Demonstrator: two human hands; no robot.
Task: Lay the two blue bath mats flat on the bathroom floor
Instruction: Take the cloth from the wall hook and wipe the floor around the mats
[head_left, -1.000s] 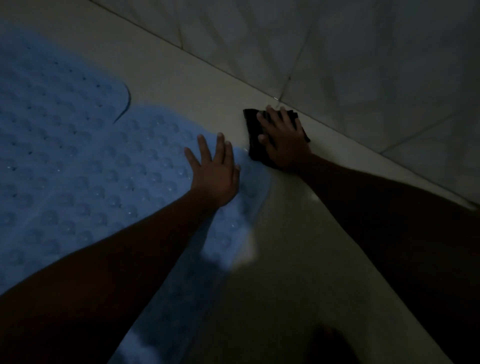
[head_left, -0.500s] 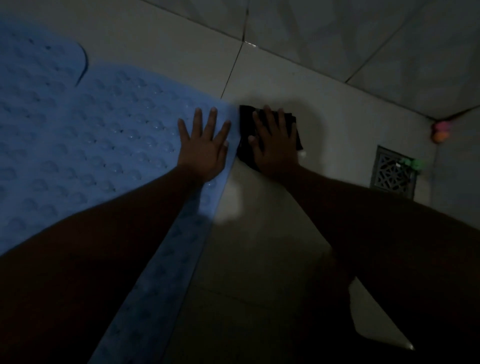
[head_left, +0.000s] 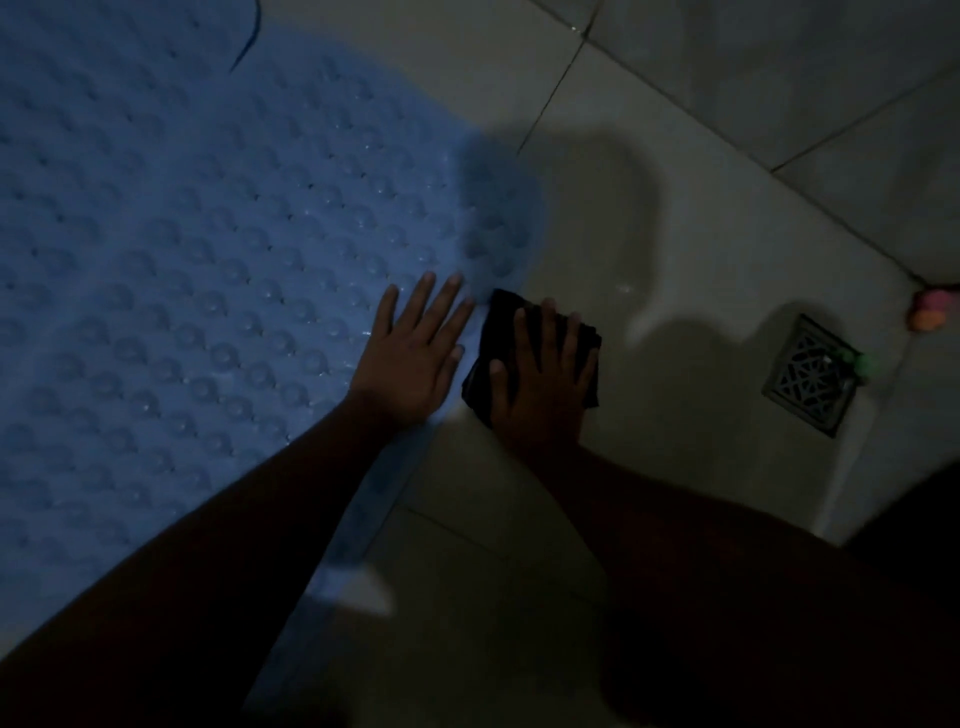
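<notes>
Two hands flat: left hand (head_left: 410, 358) on mat (head_left: 197, 270), right hand (head_left: 540, 384) half-hiding cloth (head_left: 498, 322)

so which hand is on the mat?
The left hand, flat on the blue mat near its edge; the right hand presses a black cloth on tile.

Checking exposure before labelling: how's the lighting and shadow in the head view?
Head view: very dim; forearms nearly black. Hard shadows fall across the blue mat edge and floor tiles beyond the left hand and right hand. Black cloth lacks detail; edges are soft.
</notes>
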